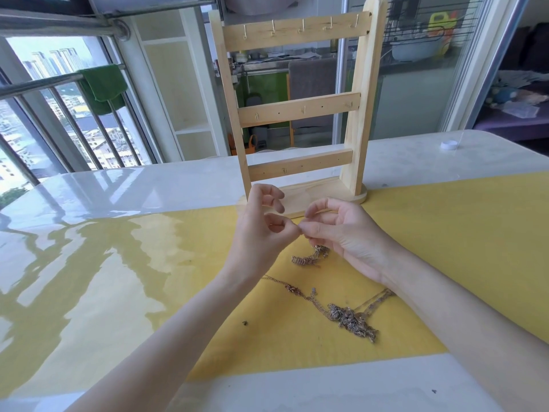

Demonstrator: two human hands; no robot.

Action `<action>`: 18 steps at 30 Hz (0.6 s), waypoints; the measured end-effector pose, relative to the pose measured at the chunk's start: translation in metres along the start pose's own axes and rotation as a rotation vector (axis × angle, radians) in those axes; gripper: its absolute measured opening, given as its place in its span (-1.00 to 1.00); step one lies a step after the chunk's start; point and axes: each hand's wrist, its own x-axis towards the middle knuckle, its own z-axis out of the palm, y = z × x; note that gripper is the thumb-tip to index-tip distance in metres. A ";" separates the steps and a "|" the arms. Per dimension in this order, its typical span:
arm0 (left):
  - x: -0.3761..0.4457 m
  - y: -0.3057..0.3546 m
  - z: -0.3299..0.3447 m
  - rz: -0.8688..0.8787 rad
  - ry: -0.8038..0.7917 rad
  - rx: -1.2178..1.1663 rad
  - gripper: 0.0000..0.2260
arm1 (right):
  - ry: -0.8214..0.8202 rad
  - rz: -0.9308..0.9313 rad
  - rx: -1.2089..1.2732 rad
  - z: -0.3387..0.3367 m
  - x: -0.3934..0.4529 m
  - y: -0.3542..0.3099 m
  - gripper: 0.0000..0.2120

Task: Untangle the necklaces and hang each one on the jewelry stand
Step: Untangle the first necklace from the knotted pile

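A glossy pale bench [118,185], overlaid in part by a smooth yellow mat [445,248], is shown carrying a jewelry stand [355,120] of unfinished light wood: two flat uprights on a rounded base, joined by three horizontal slats into which small brass-coloured hooks [273,28] are screwed, none of which bears a necklace. The stand is judged rigid and stable enough to be loaded with one hand. Just before its base the two hands are held together above the mat; the left hand [264,230] and the right hand [341,230] meet at the fingertips, each with thumb and forefinger pinched on the upper end of a fine metal chain [310,257], the rest of which droops in a loose, kinked heap onto the mat directly beneath. Nearer the viewer, well apart from the stand, the remaining necklaces are seen as a thin strand [297,291] running to a dense knotted cluster [352,319] of small links. The chains are judged very light, wholly limp, somewhat slippery and prone to snagging; sharp pulls are likely to tighten the knot or strain a link. It is suggested that they be taken by fingertip pinch at a free end or clasp, the knot being teased loose while it lies supported on the mat. A small white cap [448,145] rests at the far right of the bench.
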 end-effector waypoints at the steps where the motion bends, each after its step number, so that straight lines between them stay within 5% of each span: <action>1: 0.000 0.000 0.000 -0.009 -0.007 0.014 -0.69 | 0.006 0.005 -0.022 -0.001 0.000 0.001 -0.83; 4: 0.003 0.000 -0.006 -0.027 -0.071 0.141 -0.77 | 0.022 -0.033 -0.198 -0.005 0.002 0.001 -0.89; 10: 0.001 -0.004 -0.012 0.060 -0.457 0.668 -0.92 | -0.119 -0.066 -0.895 -0.016 0.003 -0.006 -0.88; 18: -0.005 -0.012 -0.001 0.168 -0.399 0.716 -0.95 | -0.161 -0.121 -1.098 -0.018 0.006 -0.002 -0.87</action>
